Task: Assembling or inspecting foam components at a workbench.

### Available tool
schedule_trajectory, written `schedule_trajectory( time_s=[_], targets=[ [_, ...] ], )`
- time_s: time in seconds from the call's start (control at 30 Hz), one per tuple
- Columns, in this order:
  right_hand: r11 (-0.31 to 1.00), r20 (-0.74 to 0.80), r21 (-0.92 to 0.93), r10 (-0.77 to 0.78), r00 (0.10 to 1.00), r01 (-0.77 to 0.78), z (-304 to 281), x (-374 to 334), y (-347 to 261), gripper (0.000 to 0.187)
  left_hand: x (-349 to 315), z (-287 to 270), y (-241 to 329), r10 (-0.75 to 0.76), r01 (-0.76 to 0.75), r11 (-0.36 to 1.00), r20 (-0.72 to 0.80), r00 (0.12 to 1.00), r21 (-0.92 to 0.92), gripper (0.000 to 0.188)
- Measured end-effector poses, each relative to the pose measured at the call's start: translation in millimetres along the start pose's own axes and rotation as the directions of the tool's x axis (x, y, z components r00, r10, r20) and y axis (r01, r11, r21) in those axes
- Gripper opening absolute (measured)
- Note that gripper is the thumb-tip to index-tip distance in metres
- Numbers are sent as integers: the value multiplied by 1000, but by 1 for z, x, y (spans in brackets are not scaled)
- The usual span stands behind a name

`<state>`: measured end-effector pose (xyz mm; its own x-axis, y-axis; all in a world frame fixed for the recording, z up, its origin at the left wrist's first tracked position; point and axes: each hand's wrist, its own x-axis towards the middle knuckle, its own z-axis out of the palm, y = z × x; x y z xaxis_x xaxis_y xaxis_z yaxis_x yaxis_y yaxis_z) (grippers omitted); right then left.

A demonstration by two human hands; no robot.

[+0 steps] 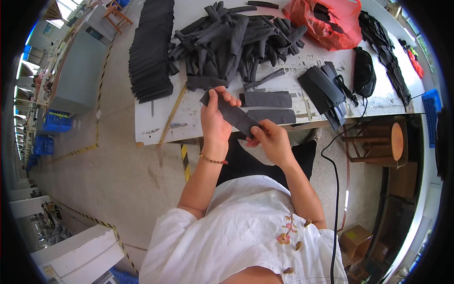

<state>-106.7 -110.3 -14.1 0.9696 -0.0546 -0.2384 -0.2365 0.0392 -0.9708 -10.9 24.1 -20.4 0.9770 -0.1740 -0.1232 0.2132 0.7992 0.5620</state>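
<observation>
The person is holding a dark grey fabric strip [232, 115] in the air just in front of the near edge of the white desk [156, 125], stretched slantwise between both hands so its whole length is lying open to view. The left hand [215, 118] is gripping the far, upper end, thumb on top and fingers curled behind; the right hand [270, 137] is pinching the near, lower end, keeping the piece taut. The strip is looking flat, narrow and matte, with straight edges and no visible crease. On the desk just beyond, two similar flat strips [267, 106] are lying side by side, within easy reach. Farther off, a loose heap of rolled dark pieces [236, 40] is filling the middle, and a tidy stack of flat pieces [151, 49] is sitting to the left.
</observation>
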Motion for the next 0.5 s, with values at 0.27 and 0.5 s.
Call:
schedule_trajectory(
  time_s=[0.27,0.5],
  targets=[
    [993,1,117,-34,999,34,6,0,-3,20,-4,16,-3,4,-3,1000,6,1000,-20,29],
    [995,-32,74,-70,997,72,6,2,-2,25,-4,15,-8,4,-3,999,18,1000,-45,28]
  ],
)
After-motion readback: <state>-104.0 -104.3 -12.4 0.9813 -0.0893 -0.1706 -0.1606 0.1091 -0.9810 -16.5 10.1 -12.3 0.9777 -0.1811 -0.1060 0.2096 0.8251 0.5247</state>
